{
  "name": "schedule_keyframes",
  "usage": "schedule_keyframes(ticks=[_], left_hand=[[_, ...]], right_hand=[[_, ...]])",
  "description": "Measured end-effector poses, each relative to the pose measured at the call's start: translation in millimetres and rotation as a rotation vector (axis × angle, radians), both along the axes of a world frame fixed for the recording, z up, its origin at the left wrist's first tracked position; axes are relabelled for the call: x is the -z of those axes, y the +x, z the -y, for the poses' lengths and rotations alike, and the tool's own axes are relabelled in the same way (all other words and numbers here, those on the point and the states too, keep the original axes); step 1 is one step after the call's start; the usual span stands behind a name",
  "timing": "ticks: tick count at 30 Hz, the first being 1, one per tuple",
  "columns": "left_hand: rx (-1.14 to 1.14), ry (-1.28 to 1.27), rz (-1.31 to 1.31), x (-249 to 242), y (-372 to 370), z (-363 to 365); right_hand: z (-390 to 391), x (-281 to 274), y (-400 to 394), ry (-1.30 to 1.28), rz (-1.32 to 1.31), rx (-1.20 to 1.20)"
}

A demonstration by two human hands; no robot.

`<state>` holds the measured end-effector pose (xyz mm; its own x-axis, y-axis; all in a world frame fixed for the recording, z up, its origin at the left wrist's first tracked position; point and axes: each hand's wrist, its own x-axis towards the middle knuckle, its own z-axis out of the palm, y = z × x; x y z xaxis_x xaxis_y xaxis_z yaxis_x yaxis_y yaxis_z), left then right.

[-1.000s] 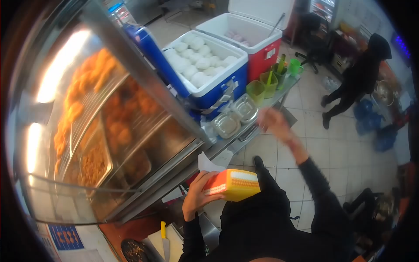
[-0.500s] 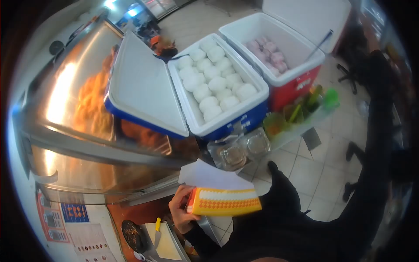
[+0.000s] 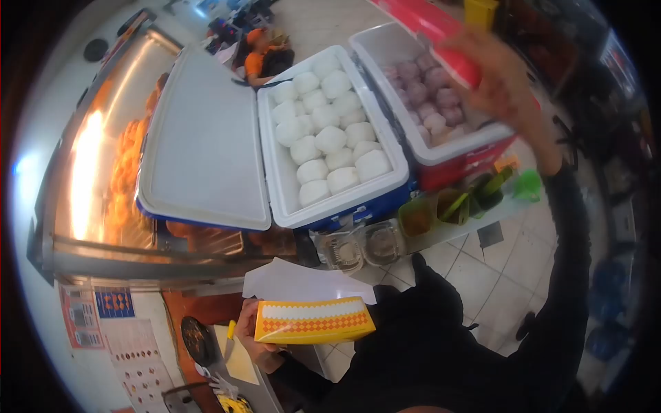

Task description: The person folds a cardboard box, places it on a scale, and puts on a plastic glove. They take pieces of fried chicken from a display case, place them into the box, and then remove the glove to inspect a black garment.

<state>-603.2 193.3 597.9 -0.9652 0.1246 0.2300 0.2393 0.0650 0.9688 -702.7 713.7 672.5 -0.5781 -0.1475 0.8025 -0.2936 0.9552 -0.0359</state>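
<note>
Head view: left hand (image 3: 256,337) fingers closed around paper-lined orange box (image 3: 315,321), nothing visibly loaded; right hand (image 3: 497,77) over red cooler (image 3: 441,134), grip indiscernible.

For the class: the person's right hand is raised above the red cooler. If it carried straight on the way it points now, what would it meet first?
Most likely the pinkish-purple round buns in the red cooler: the right hand hangs over them, apparently reaching downward. The hand is blurred and depth is unclear, so this is a hedged judgement.
</note>
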Motion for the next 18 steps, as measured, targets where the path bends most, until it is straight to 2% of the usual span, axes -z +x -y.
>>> schedule_keyframes(ticks=[2, 4, 5, 7, 11, 13, 14, 16, 17, 18], left_hand=[[-0.036, -0.007, -0.011, 0.3, 7.1, 1.5], [-0.031, 0.015, 0.000, 0.7, 14.7, 5.4], [-0.090, 0.029, -0.005, 1.1, 19.4, 4.7], [-0.134, 0.059, 0.006, 0.2, 27.9, 7.0], [-0.141, 0.140, -0.020, 5.3, 38.2, 11.3], [-0.176, 0.168, -0.059, 2.3, 43.1, 7.6], [-0.147, 0.145, -0.075, 2.4, 44.7, 8.7], [-0.147, 0.148, -0.084, 0.8, 51.5, 4.2], [-0.187, 0.145, -0.093, 1.9, 54.9, 3.7], [-0.199, 0.161, -0.093, 3.1, 61.0, 4.8]], right_hand=[[31.5, 11.4, -3.0, 0.006, 0.082, -0.061], [51.6, 26.8, -16.4, -0.154, 0.261, -0.295], [67.2, 23.0, -21.9, -0.132, 0.263, -0.352], [108.7, 11.3, -33.3, -0.258, 0.364, -0.523], [224.7, -36.5, -101.3, -0.252, 0.025, -1.018], [301.2, -67.3, -135.8, -0.335, -0.259, -1.091], [323.9, -75.0, -140.1, -0.332, -0.271, -1.127], [363.3, -82.6, -143.0, -0.274, 0.035, -1.071], [373.9, -79.3, -149.5, -0.272, 0.035, -1.112], [377.7, -71.2, -158.5, -0.162, -0.130, -1.093]])
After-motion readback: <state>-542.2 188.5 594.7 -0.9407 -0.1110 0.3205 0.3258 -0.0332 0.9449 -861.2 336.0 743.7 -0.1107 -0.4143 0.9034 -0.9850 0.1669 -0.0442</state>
